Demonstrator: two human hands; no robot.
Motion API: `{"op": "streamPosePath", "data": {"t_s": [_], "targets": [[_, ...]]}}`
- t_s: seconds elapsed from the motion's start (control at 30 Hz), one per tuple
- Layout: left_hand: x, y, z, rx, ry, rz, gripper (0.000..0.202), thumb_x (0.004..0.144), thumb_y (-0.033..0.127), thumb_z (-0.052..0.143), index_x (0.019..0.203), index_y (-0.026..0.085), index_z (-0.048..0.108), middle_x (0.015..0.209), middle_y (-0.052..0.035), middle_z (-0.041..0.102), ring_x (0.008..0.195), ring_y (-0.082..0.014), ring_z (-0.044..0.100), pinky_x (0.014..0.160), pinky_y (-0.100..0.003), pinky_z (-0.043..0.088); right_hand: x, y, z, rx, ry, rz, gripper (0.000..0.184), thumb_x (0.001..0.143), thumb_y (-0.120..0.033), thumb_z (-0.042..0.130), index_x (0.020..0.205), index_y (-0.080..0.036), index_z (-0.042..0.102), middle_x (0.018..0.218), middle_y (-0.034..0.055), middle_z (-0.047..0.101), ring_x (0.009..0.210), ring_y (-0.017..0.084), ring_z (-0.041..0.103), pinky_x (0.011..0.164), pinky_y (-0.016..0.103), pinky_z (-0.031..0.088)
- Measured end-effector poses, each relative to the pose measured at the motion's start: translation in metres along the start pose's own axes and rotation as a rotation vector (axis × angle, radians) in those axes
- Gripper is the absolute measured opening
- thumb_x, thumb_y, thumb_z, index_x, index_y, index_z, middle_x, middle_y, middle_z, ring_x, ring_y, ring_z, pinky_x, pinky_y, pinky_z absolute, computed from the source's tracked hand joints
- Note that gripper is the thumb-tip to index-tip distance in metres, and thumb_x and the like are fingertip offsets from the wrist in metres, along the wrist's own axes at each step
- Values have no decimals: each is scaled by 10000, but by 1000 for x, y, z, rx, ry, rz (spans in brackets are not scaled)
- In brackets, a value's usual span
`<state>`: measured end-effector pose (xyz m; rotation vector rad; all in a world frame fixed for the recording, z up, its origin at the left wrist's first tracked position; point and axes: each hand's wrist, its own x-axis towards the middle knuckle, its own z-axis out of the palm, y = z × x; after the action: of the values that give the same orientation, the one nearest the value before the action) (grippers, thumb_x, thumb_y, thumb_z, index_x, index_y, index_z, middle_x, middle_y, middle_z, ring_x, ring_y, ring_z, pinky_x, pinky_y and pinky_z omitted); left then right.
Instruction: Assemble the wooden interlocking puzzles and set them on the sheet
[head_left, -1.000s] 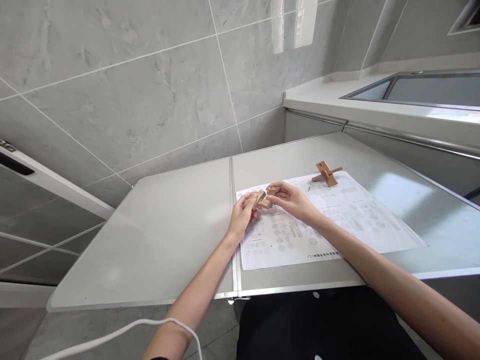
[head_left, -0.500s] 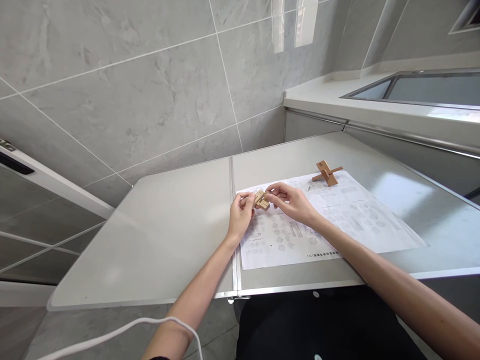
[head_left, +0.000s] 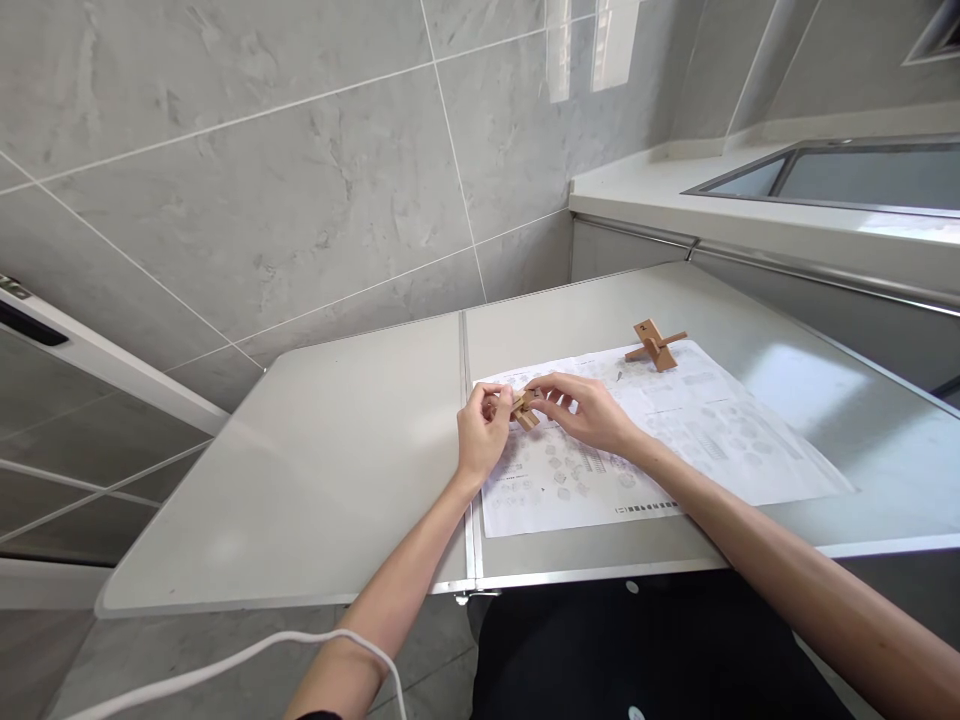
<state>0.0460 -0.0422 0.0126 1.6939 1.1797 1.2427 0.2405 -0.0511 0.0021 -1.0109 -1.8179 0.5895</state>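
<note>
Both hands meet over the near left part of a printed instruction sheet (head_left: 675, 440) on a grey folding table (head_left: 330, 470). My left hand (head_left: 484, 430) is closed on small wooden puzzle pieces (head_left: 524, 408), gripping them from the left. From the right, my right hand (head_left: 585, 405) pinches the same wooden pieces with its fingertips. The pieces are pressed together between the two hands, partly hidden by fingers. A separate wooden cross-shaped puzzle assembly (head_left: 655, 346) stands on the sheet's far edge, apart from both hands.
A tiled grey wall (head_left: 300, 180) rises behind the table. A white counter with a sink (head_left: 825, 185) lies at the far right. The table has a seam (head_left: 465, 440) down its middle. A white cable (head_left: 225, 665) hangs by my left arm.
My hands have drawn closer together. The wooden pieces, held slightly apart a second ago, are now pushed together between the fingers and sit a little lower.
</note>
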Motion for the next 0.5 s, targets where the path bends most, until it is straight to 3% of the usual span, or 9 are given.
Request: {"op": "streamPosePath", "data": {"t_s": [0.5], "targets": [[1, -8, 1, 14, 49, -18, 300, 1002, 515, 583, 960, 221, 621, 719, 16, 652, 664, -147, 645, 663, -255, 503, -2, -1, 0, -98, -59, 0, 252, 1046, -414, 553, 1200, -276, 696, 1142, 57, 770, 835, 229, 722, 703, 381, 586]]}}
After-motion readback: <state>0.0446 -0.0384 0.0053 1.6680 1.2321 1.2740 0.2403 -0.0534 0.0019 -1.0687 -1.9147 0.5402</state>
